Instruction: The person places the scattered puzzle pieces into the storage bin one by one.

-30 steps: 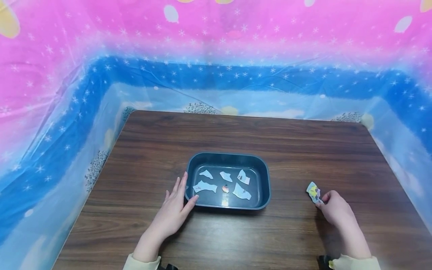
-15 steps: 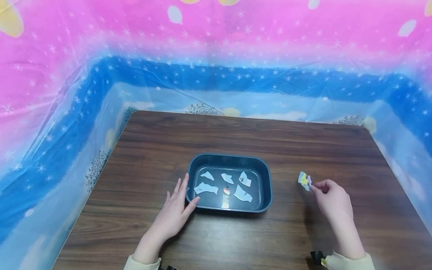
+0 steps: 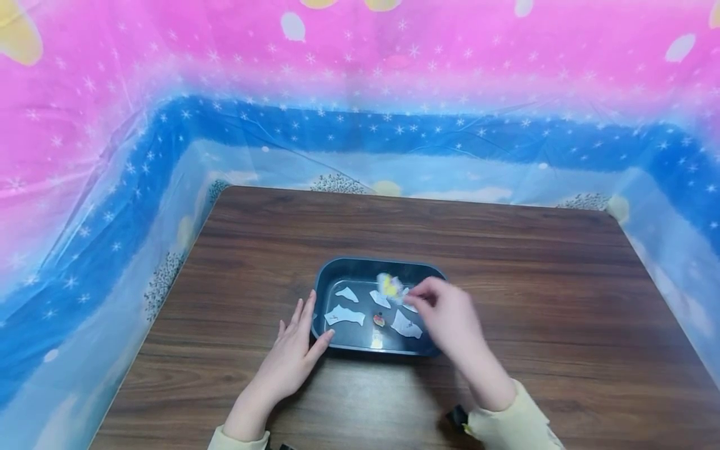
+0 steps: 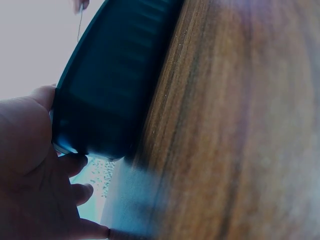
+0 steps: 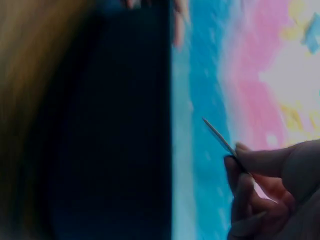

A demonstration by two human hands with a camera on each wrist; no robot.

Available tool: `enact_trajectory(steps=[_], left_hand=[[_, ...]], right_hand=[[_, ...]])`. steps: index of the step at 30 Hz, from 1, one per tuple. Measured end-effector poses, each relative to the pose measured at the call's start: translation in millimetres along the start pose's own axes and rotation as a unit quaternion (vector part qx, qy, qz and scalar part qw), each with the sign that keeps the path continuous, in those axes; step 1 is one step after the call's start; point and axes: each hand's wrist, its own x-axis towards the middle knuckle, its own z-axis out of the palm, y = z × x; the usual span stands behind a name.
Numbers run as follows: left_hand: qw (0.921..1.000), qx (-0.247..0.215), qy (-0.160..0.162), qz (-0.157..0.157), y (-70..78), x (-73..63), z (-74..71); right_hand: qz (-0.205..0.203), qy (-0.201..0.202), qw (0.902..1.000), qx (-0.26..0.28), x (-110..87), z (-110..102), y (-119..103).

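A dark blue-grey rectangular tray [image 3: 351, 267] stands on the wooden table. My left hand [image 3: 288, 362] rests along its left end, fingers straight against the outside and thumb at the front rim. Over the tray, my right hand [image 3: 452, 319] pinches a thin, jagged piece with yellow print [image 3: 389, 285] between thumb and fingers. Edge-on, that flat piece [image 5: 219, 136] looks like a thin strip in the right wrist view. Pale, irregular flat pieces lie spread inside the tray, among them a wavy one [image 3: 344, 315] and a small red one [image 3: 379, 320]. My right hand partly covers a pale piece at the right.
The brown wood-grain table [image 3: 562, 281] stretches around the tray on all sides. A pink and blue patterned cloth [image 3: 360, 131] hangs behind and beside it. Dark wrist gear [image 3: 458, 417] sits by the right sleeve.
My right hand has lifted the yellow-printed piece from the table's right side and carried it left over the tray. My left hand has stayed at the tray's left end.
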Motion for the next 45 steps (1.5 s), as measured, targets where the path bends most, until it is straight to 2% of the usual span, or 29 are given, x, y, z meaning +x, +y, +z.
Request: enact_trajectory(steps=[3, 7, 11, 15, 21, 30, 35, 40, 45], left_hand=[[1.0000, 0.001, -0.002, 0.001, -0.4, 0.5, 1.4], [1.0000, -0.003, -0.006, 0.002, 0.3, 1.1, 2.5], [1.0000, -0.003, -0.004, 0.002, 1.3, 0.7, 2.4], [1.0000, -0.001, -0.004, 0.001, 2.3, 0.3, 2.1], [1.0000, 0.000, -0.005, -0.002, 3.2, 0.2, 2.1], [1.0000, -0.001, -0.006, 0.000, 3.0, 0.3, 1.7], [1.0000, -0.003, -0.009, -0.003, 2.9, -0.2, 0.9], [1.0000, 0.001, -0.002, 0.002, 2.3, -0.9, -0.3], [1.0000, 0.001, 0.004, 0.004, 1.1, -1.9, -0.6]], right_hand=[[-0.025, -0.087, 0.9957, -0.018, 0.8, 24.3, -7.6], [-0.038, -0.175, 0.9833, -0.036, 4.0, 46.1, -7.9], [-0.044, -0.230, 0.9707, -0.057, 8.6, 57.5, -4.9], [-0.035, -0.254, 0.9627, -0.086, 12.8, 62.8, -1.5], [-0.033, -0.262, 0.9579, -0.114, 14.0, 65.6, 1.7], [-0.038, -0.239, 0.9604, -0.139, 10.1, 65.9, 1.3], [-0.036, -0.212, 0.9675, -0.133, 4.9, 52.8, -5.1], [-0.025, -0.167, 0.9784, -0.119, -0.2, 33.1, -11.1], [-0.011, -0.131, 0.9872, -0.091, -1.0, 18.5, -5.0]])
